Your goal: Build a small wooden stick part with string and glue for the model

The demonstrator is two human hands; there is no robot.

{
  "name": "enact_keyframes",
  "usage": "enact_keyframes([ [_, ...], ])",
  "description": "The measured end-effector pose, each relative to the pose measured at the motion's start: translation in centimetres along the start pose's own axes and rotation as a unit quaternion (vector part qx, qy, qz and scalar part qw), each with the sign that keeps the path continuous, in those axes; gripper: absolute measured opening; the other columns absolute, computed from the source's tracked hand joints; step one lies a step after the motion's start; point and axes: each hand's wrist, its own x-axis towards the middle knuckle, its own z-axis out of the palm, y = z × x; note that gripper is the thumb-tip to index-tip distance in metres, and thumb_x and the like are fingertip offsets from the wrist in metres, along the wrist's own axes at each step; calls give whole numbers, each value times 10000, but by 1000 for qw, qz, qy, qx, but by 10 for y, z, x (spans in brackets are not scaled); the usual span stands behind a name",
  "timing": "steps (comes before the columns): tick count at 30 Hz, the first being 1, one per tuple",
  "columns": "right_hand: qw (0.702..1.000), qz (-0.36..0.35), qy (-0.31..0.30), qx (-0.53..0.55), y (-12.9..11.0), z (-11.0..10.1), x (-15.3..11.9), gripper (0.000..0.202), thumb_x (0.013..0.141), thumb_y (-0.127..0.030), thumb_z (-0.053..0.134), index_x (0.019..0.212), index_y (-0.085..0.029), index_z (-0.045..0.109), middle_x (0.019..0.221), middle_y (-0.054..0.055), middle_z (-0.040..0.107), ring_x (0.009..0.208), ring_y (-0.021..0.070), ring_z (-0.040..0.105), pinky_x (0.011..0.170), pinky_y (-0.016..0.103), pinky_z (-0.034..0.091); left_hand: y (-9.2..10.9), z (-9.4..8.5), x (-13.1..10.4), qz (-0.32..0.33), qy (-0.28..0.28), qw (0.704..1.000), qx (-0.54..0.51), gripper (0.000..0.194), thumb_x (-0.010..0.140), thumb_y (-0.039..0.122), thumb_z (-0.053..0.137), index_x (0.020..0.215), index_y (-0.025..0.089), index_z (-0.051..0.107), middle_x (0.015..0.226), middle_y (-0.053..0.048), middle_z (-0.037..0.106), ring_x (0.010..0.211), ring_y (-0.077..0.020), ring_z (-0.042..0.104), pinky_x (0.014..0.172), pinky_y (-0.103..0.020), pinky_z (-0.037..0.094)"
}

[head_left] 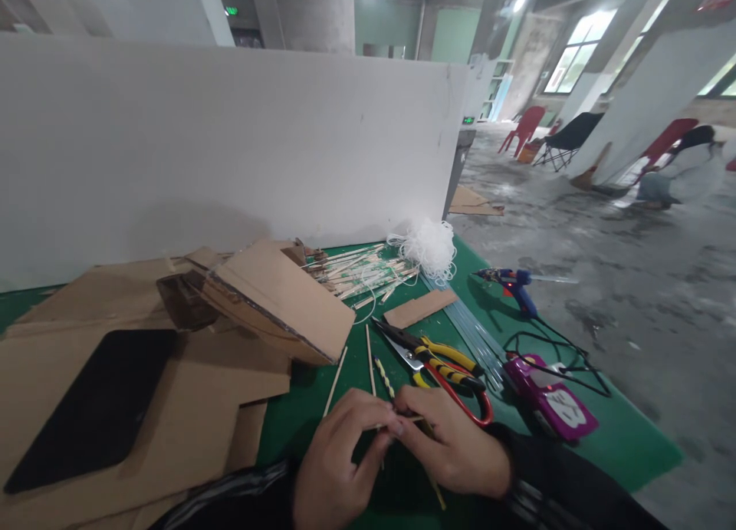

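Note:
My left hand and my right hand meet at the front of the green table. Both are closed, their fingertips pinching a thin wooden stick that is mostly hidden by the fingers. Another thin strip shows below my right hand. Just beyond the fingers lie a loose wooden stick and a slim, yellow-and-dark patterned piece. A further stick rests beyond my left hand. Beside my right hand are yellow-and-black pliers, lying over red-handled scissors.
Cardboard pieces and a black flat panel cover the left. Behind are bundled sticks and tangled white cord. Clear glue sticks, a blue glue gun and a purple device with black cable lie right. A person crouches far off.

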Motion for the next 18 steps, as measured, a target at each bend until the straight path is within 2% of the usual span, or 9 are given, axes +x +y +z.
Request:
enact_keyframes([
  [3, 1000, 3, -3, -9, 1, 0, 0, 291, 985, -361, 417, 761, -179, 452, 666, -31, 462, 583, 95, 399, 525, 236, 259, 2, -2, 2, 2, -6, 1000, -7, 171, 884, 87, 545, 994, 216, 570, 886, -36, 631, 846, -163, 604, 751, -255, 495],
  [11, 1000, 2, 9, -30, 4, 3, 0, 301, 987, -376, 419, 768, -177, 471, 689, -14, 490, 612, 112, 426, 545, 248, 274, 0, 0, -1, -82, -21, 996, -12, 92, 901, 172, 541, 976, 218, 569, 881, -31, 596, 832, -163, 602, 740, -255, 491],
  [16, 1000, 24, 8, 0, 5, 3, -1, 307, 987, -388, 417, 768, -179, 468, 692, -19, 498, 614, 107, 430, 553, 237, 289, 0, 2, -1, -92, 8, 996, -1, 27, 905, 195, 555, 903, 213, 536, 869, -20, 603, 824, -151, 610, 722, -240, 485],
  [18, 999, 28, 11, 13, 5, 3, -1, 309, 990, -392, 408, 777, -179, 473, 702, -16, 508, 631, 111, 446, 566, 235, 304, -1, 2, 0, -86, 14, 996, 7, 58, 902, 202, 571, 861, 213, 532, 847, -13, 614, 814, -148, 611, 718, -236, 479],
])
